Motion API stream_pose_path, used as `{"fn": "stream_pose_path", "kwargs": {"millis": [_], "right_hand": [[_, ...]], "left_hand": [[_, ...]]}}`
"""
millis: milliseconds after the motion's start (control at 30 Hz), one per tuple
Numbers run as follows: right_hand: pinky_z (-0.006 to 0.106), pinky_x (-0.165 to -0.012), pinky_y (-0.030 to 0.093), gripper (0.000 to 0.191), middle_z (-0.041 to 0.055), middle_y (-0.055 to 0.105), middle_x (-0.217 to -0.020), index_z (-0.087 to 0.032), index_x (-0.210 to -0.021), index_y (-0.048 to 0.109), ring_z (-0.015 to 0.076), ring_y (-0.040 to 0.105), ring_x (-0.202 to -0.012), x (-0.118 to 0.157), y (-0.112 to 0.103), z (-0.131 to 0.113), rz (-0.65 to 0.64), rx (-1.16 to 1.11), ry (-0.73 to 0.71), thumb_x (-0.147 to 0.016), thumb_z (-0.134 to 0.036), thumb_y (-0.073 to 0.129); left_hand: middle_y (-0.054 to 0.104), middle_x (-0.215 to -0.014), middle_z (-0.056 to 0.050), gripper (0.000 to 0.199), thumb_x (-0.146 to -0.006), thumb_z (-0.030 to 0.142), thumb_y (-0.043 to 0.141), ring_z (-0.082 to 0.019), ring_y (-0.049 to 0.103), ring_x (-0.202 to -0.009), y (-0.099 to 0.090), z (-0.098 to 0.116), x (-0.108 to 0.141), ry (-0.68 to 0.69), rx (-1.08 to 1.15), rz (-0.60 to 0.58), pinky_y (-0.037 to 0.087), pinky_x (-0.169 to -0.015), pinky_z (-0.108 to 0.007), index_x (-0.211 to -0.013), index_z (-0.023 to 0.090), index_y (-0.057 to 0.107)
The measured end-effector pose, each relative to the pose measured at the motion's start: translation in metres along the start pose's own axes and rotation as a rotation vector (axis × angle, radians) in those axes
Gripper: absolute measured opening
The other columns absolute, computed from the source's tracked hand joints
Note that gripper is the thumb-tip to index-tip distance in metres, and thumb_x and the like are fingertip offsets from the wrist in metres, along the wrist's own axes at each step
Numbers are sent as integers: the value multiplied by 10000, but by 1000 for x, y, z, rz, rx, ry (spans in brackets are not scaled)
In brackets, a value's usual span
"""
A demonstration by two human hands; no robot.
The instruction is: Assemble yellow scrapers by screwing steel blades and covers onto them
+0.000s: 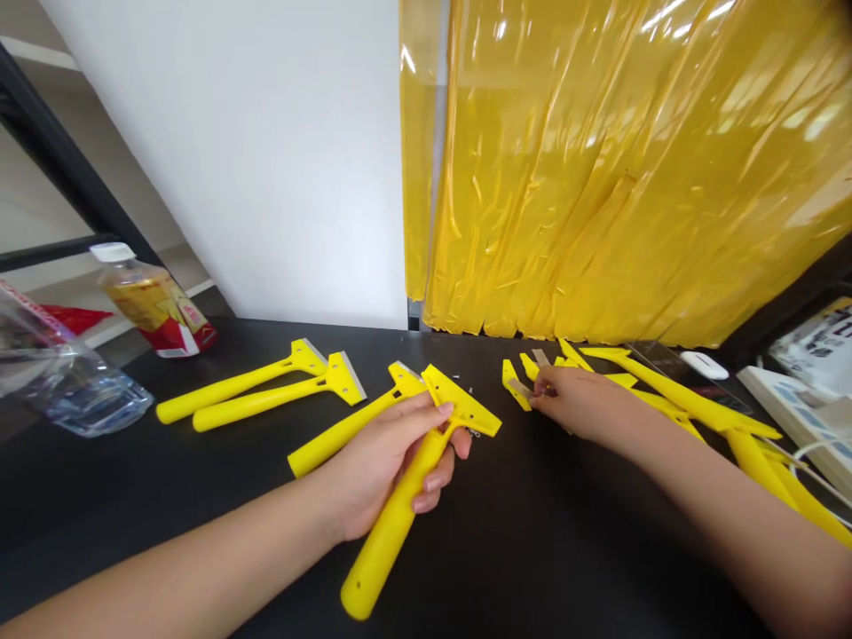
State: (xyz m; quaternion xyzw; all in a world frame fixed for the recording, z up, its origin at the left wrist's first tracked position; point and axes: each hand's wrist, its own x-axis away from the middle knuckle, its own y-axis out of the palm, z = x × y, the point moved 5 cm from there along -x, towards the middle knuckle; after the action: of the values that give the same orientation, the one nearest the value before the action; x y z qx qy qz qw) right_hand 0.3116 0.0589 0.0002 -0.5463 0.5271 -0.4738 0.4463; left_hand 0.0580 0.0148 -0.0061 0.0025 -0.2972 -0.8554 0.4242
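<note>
Yellow plastic scraper (392, 532) lies gripped in the left hand (379, 466), fingers closed around its handle, above the middle of the bench (565, 550). Right hand (572, 399) pinches a small metal blade (523, 388) near the far edge. Blade fitting seems in hand; the next move calls for holding the scraper steady.

On the tabletop (532, 532), two plastic scrapers (266, 399) lie side by side at ten o'clock, with a bottle (156, 302) behind them. More scrapers (706, 401) lie at two o'clock, below a strip curtain (586, 177) at twelve o'clock.
</note>
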Motion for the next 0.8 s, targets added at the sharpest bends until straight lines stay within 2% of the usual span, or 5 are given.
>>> {"fn": "stream_pose_path", "kwargs": {"millis": [167,367,567,667,800], "right_hand": [[262,-558,389,139,6,711,-751,-227,-862,691,180,659,-652,-5,4,1,-143,-133,-59,-854,-357,640],[267,-562,351,209,-23,623,-693,-230,-765,662,163,575,-635,5,-10,-8,-123,-286,-136,-897,-386,622],[269,-612,386,384,-32,554,-741,-235,-818,652,150,509,-695,36,-25,-49,-108,-599,-258,-976,-573,557],[262,-609,361,382,-47,516,-714,-229,-780,614,131,461,-675,51,-19,-69,-178,-805,-255,-948,-571,626],[263,-573,306,388,-64,463,-670,-222,-746,558,116,389,-630,57,-9,-79,-201,-882,-250,-944,-543,647]], "left_hand": [[660,-867,-27,197,-1024,369,569,-87,519,-522,0,-6,0,-51,-36,-21,417,-419,-192,-928,209,507],[671,-908,-40,165,-1005,339,581,-93,570,-523,-2,-4,0,-80,-92,10,426,-414,-195,-949,197,519],[663,-839,-17,224,-1006,406,603,-69,519,-472,-1,-5,3,-121,-129,47,389,-395,-172,-949,204,525],[663,-835,-12,207,-1007,402,605,-72,534,-483,4,-5,6,-121,-177,0,406,-393,-162,-970,206,550],[654,-816,-9,202,-1016,403,590,-69,542,-490,8,-4,9,-96,-260,-38,422,-388,-141,-1025,201,591]]}}
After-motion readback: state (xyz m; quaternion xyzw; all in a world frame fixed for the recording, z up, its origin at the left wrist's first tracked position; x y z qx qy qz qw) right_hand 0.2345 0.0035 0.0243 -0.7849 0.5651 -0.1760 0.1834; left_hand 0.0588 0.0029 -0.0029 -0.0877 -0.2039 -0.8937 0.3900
